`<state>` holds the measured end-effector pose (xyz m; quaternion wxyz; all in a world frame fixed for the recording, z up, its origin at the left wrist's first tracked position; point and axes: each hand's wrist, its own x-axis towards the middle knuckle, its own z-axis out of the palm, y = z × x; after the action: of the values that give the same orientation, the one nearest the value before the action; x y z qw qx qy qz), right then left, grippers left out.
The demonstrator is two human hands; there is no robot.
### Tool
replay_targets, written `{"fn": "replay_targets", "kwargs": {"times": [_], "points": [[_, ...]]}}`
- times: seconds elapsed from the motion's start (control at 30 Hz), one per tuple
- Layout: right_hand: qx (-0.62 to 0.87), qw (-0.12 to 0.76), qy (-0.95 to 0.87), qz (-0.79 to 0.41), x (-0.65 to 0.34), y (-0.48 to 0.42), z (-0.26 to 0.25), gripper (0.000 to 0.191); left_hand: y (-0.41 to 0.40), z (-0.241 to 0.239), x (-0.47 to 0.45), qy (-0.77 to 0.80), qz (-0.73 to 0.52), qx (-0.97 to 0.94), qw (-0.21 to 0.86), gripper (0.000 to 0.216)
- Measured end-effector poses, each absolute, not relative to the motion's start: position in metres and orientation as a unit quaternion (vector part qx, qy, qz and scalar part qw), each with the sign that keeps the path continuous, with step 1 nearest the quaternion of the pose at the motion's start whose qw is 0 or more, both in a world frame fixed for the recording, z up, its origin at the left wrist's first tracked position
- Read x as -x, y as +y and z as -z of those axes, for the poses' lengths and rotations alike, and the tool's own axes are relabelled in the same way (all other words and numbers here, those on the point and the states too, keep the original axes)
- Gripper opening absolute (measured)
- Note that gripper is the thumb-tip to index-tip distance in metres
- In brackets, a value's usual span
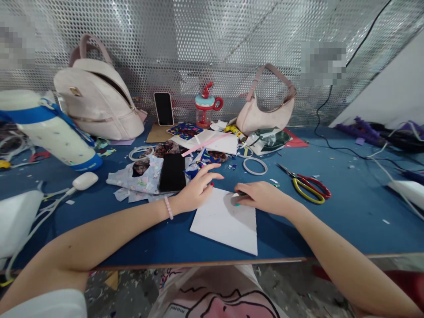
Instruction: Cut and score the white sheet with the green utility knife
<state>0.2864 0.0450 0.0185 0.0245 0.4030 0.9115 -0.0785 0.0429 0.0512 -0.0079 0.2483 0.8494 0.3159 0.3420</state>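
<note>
A white square sheet, thick like board (pixel 228 225), lies flat near the table's front edge. My left hand (pixel 198 187) is over its upper left corner, fingers spread and thumb close to the sheet, holding nothing. On the upper right part of the sheet rests my right hand (pixel 253 196), its fingers closed around a small dark object that they mostly hide. To the left of my left hand a black phone (pixel 172 173) lies on light blue patterned fabric (pixel 150 174). Scissors (pixel 308 185) with one yellow and one red handle lie partly open to the right of my right hand.
White rings (pixel 255 166), paper scraps and a yellow tube (pixel 236 131) lie behind the sheet. Further back stand a backpack (pixel 99 101), a propped phone (pixel 164 109), a red cup (pixel 204 110) and a handbag (pixel 268 110). At left are a large bottle (pixel 53 132) and cables.
</note>
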Motion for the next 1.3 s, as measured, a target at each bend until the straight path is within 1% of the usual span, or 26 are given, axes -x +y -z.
{"fn": "replay_targets", "kwargs": {"times": [0.2,0.33,0.57,0.8,0.97,1.07,1.23,1.3], "points": [[-0.396,0.023,0.913,0.098,-0.2853,0.0451,-0.0191,0.017,0.0504,0.0087,-0.0438,0.267,-0.319,-0.892,0.178,0.038],[-0.399,0.017,0.911,0.102,-0.2855,0.0455,-0.0189,0.016,0.0509,0.0121,-0.0459,0.259,-0.27,-0.915,0.149,0.037],[-0.393,0.017,0.914,0.102,-0.2866,0.0459,-0.0176,0.012,0.0529,0.0135,-0.0478,0.234,-0.215,-0.939,0.134,0.032],[-0.395,0.014,0.914,0.094,-0.2867,0.0455,-0.0175,0.011,0.0527,0.0137,-0.049,0.242,-0.213,-0.936,0.139,0.03],[-0.388,0.01,0.917,0.094,-0.2862,0.045,-0.0171,0.013,0.051,0.0128,-0.0497,0.243,-0.218,-0.937,0.122,0.03],[-0.4,-0.002,0.913,0.078,-0.286,0.0436,-0.0174,0.016,0.0504,0.0117,-0.0488,0.26,-0.225,-0.934,0.099,0.029],[-0.463,-0.063,0.883,0.045,-0.288,0.0444,-0.0138,0.025,0.0516,0.0108,-0.0463,0.342,-0.248,-0.905,0.045,0.025],[-0.475,-0.075,0.876,0.031,-0.289,0.0463,-0.0111,0.028,0.0521,0.0114,-0.0459,0.371,-0.245,-0.895,0.033,0.025]]}}
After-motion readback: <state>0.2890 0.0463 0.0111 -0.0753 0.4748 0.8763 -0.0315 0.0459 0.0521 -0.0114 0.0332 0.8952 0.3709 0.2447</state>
